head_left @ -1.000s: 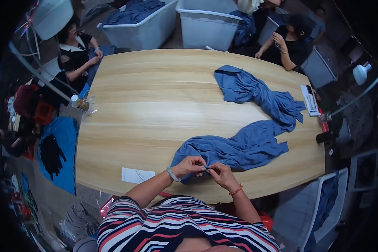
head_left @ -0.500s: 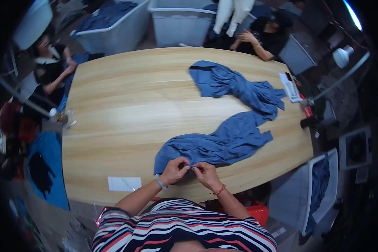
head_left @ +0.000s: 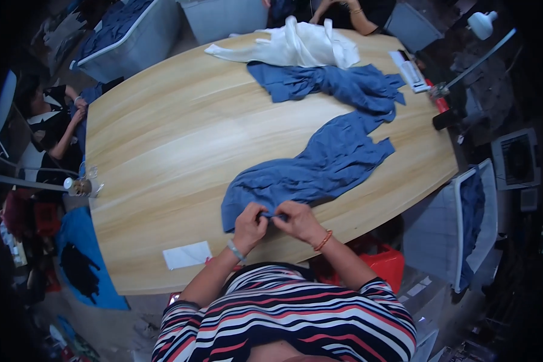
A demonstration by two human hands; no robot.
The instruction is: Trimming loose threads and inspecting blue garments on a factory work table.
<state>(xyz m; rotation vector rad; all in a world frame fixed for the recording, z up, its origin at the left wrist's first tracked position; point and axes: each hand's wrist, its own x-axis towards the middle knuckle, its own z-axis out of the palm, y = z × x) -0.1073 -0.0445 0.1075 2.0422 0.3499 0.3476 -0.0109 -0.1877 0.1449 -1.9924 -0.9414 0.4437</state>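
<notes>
Blue cloth [head_left: 295,180] is held pinched by the left hand [head_left: 249,229] and right hand [head_left: 300,223].

Hands at lower centre of frame: two, left hand [head_left: 250,229] and right hand [head_left: 300,224]. Bracelets [head_left: 323,240]: two, one per wrist. Blue cloth [head_left: 301,172]: two lengths, centre and upper right; whether joined, cannot tell. White cloth [head_left: 301,48]: one heap, top. Table [head_left: 163,151]: one. Tubs [head_left: 431,232]: at least four, three along top, one lower right.
</notes>
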